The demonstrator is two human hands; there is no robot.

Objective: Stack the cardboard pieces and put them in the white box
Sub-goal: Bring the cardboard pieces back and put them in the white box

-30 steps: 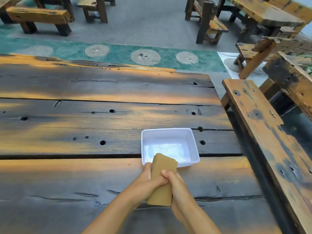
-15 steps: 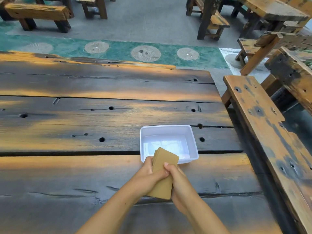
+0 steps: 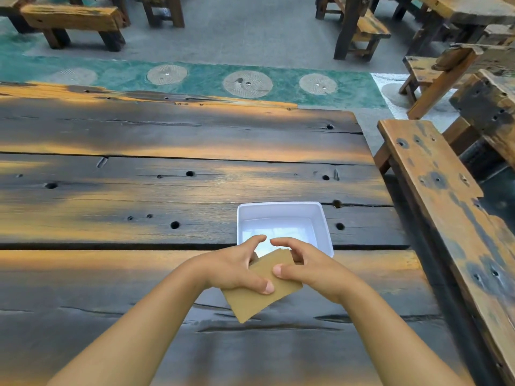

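Note:
A stack of brown cardboard pieces lies flat between both hands, just above the wooden table. My left hand grips its left side with the thumb on top. My right hand holds the right side, thumb pressed on the top piece. The stack's far edge reaches over the near rim of the white box, which stands open and empty right behind my fingers. How many pieces are in the stack cannot be made out.
A wooden bench runs along the table's right edge. More benches and tables stand on the grey floor beyond. A green mat with round discs lies past the table's far edge.
The cardboard stack was held upright on edge between both palms; now it is turned flat and tilted. Both hands have spread apart to its sides and moved slightly toward the box.

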